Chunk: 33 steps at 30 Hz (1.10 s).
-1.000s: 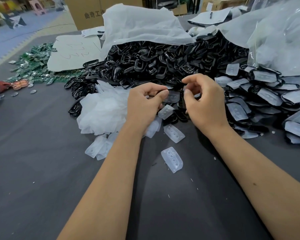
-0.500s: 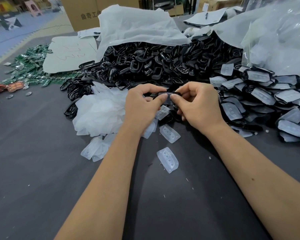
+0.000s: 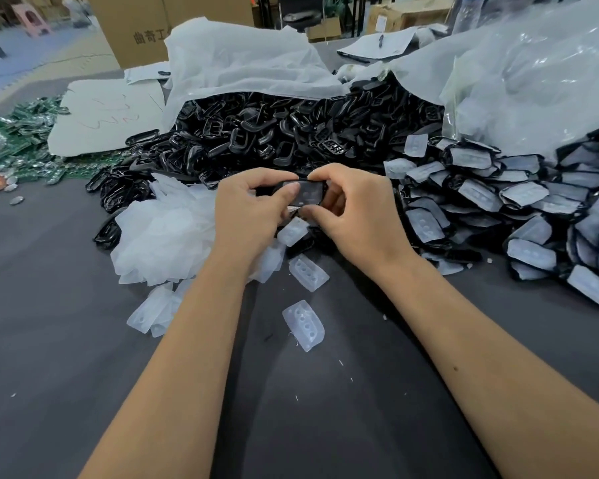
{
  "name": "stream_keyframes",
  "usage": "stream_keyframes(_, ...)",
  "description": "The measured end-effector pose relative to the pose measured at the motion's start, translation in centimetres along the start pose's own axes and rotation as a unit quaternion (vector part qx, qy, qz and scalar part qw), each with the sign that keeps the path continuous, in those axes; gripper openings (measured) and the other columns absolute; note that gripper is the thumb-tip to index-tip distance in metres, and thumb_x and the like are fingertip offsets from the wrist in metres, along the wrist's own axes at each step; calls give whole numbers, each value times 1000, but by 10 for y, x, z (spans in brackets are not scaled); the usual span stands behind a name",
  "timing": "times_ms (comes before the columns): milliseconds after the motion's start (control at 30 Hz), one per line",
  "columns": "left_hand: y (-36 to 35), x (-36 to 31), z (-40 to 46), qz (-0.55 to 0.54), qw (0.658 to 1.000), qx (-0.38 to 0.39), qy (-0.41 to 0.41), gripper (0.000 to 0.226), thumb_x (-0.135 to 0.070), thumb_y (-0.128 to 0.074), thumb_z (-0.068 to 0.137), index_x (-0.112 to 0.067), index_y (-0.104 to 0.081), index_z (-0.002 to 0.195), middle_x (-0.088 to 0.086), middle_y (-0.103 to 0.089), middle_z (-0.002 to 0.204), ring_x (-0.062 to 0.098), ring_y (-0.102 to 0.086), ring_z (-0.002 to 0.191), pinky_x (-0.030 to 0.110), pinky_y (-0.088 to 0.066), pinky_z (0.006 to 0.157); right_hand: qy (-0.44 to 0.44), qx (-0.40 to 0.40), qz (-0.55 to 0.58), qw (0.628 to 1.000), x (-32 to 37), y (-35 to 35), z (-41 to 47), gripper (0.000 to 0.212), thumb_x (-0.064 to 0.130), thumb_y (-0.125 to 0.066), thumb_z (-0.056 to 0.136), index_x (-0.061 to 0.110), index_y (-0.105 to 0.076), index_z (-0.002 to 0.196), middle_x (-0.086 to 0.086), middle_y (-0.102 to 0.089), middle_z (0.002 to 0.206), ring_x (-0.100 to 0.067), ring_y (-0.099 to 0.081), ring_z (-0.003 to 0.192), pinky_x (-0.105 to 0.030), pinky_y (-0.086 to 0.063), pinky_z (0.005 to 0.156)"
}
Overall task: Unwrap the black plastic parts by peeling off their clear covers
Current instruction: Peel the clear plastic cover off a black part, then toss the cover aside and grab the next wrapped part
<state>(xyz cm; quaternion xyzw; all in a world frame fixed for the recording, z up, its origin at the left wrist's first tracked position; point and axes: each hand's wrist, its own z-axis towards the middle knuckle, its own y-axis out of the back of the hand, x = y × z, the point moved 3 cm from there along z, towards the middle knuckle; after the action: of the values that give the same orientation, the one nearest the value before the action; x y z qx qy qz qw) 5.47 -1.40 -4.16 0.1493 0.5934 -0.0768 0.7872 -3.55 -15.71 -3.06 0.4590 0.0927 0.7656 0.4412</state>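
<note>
My left hand (image 3: 249, 212) and my right hand (image 3: 353, 216) together hold one small black plastic part (image 3: 308, 194) above the table, fingers and thumbs curled round its ends. A clear cover seems to lie on its face. Behind the hands spreads a big heap of bare black parts (image 3: 291, 133). To the right lie many black parts still wearing clear covers (image 3: 481, 202). Loose clear covers (image 3: 304, 324) lie on the dark cloth below the hands, and a larger pile of them (image 3: 163, 233) sits at the left.
White plastic bags (image 3: 242, 67) drape over the heaps at the back and a clear bag (image 3: 533, 84) at the right. Green circuit boards (image 3: 14, 140) and a white sheet (image 3: 108, 115) lie far left. A cardboard box (image 3: 139, 29) stands behind. The dark table cloth (image 3: 66, 357) stretches towards me.
My hands came together from being apart. They now both grip one black part, which has turned so its face points towards me.
</note>
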Motion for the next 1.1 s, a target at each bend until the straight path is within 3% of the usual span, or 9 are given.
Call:
stream_keyframes(133, -21, -14, 6, 40, 999, -24, -25, 11, -16, -80, 84, -22, -83, 94, -7, -77, 79, 11, -68, 66, 41, -58, 65, 6, -6, -67, 998, -3, 25, 8, 38, 33, -89, 79, 19, -77, 113, 14, -57, 70, -8, -53, 69, -27, -41, 70)
stream_keyframes(233, -54, -27, 16, 58, 997, -34, -27, 11, -15, -85, 82, -16, -83, 93, 0, -78, 83, 20, -74, 81, 46, -62, 81, -2, -32, -148, 989, -13, 57, 16, 41, 43, -88, 77, 24, -78, 112, 12, -50, 77, -10, -48, 77, -24, -30, 72)
stream_keyframes(300, -84, -36, 22, 59, 997, -28, -29, 13, -17, -87, 81, -13, -81, 92, -3, -77, 80, 10, -73, 78, 35, -62, 80, -28, -49, -194, 979, -23, 81, 18, 40, 47, -87, 78, 27, -78, 111, 8, -52, 83, -11, -47, 81, -24, -29, 72)
stream_keyframes(367, -115, -48, 25, 69, 997, -20, -40, 16, -21, -88, 81, -13, -80, 92, -7, -75, 78, 0, -67, 69, 21, -56, 73, -59, -73, -218, 971, -33, 106, 18, 38, 49, -86, 78, 28, -78, 109, 6, -54, 85, -13, -48, 81, -25, -29, 72)
stream_keyframes(500, -167, -67, 26, 74, 995, 17, -60, 21, -23, -82, 88, -12, -79, 106, -3, -76, 92, 12, -71, 89, 26, -56, 86, -126, -110, -234, 958, -56, 147, 17, 40, 50, -87, 78, 24, -80, 108, 1, -60, 86, -21, -58, 82, -28, -38, 71)
stream_keyframes(600, -186, -74, 23, 115, 989, 31, -91, 24, -26, -75, 94, -13, -77, 114, -2, -73, 101, 11, -64, 98, 18, -45, 84, -193, -110, -229, 948, -70, 161, 18, 51, 50, -89, 76, 16, -79, 112, -6, -72, 94, -25, -67, 91, -31, -49, 80)
stream_keyframes(800, -169, -64, 15, 154, 982, 12, -109, 16, -25, -70, 96, -16, -76, 107, 0, -72, 105, 12, -65, 100, 26, -49, 88, -222, -114, -210, 945, -64, 157, 21, 44, 44, -87, 79, 17, -77, 112, -6, -73, 104, -24, -68, 100, -37, -55, 92)
stream_keyframes(933, -134, -57, 8, 164, 982, -11, -93, 11, -18, -70, 94, -15, -78, 102, -2, -73, 98, 12, -65, 91, 24, -50, 83, -173, -149, -204, 952, -40, 136, 28, 20, 35, -79, 88, 21, -78, 103, 2, -71, 92, -18, -68, 90, -29, -53, 84)
stream_keyframes(1100, -79, -36, 1, 307, 949, -17, -68, 22, -11, -68, 87, -16, -76, 107, 6, -67, 111, 22, -63, 101, 32, -49, 89, -106, -27, -191, 975, -13, 74, 34, 11, 16, -73, 89, 20, -79, 97, 2, -74, 87, -20, -69, 89, -37, -57, 87)
